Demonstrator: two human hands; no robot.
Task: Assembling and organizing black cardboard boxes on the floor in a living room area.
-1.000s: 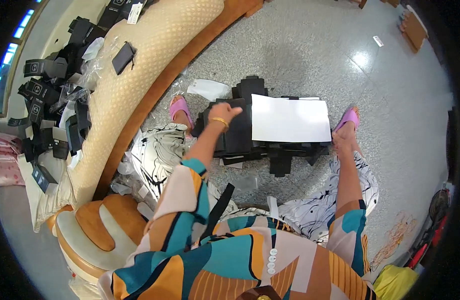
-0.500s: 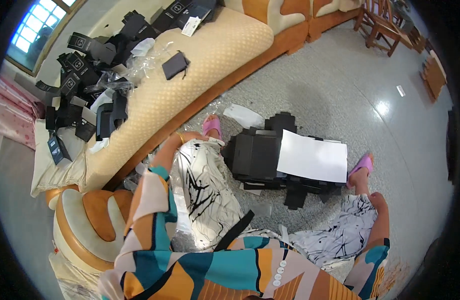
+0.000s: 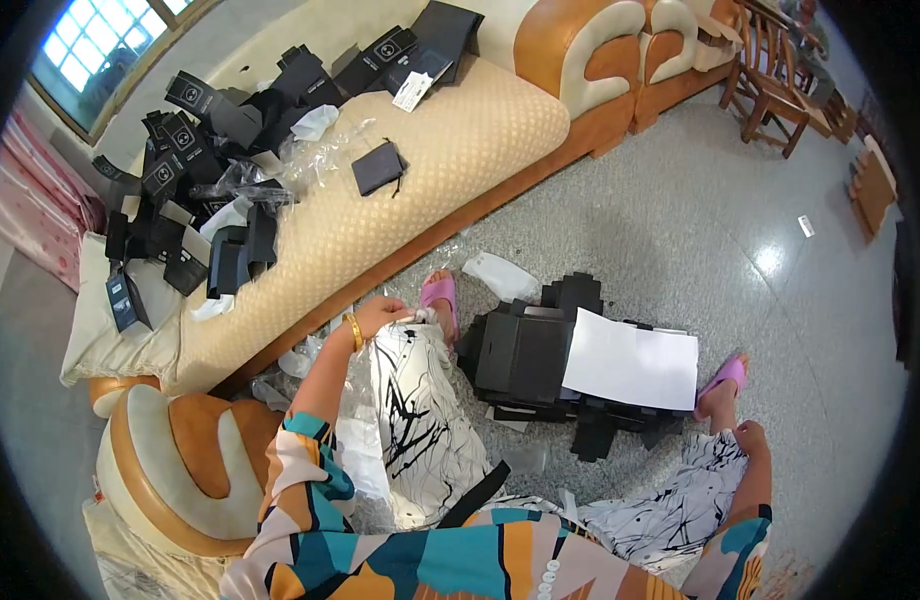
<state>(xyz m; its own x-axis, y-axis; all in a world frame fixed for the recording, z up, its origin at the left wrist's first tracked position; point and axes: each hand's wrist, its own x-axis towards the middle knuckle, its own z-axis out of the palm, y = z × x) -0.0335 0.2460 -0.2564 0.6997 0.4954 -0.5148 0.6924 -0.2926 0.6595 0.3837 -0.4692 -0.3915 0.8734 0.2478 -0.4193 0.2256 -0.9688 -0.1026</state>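
My left hand, below a gold bracelet, pinches the black-and-white trouser leg at my left knee. At my right knee, my right hand is closed on the other trouser leg; some of its fingers are hidden. Between my feet, on the floor, lies a pile of flattened black cardboard boxes. A blank white sheet rests on the right part of that pile. Neither hand touches the boxes or the sheet.
Along the left runs a cream sofa seat, heaped with open black boxes and clear plastic wrap. A small dark pouch lies there too. White paper is on the floor beyond the pile. A wooden chair stands far right.
The head view has tilted, so the scene sits lower in the picture. My left hand, which lay along the knee, now bunches the trouser cloth. The boxes and sheet stay in place.
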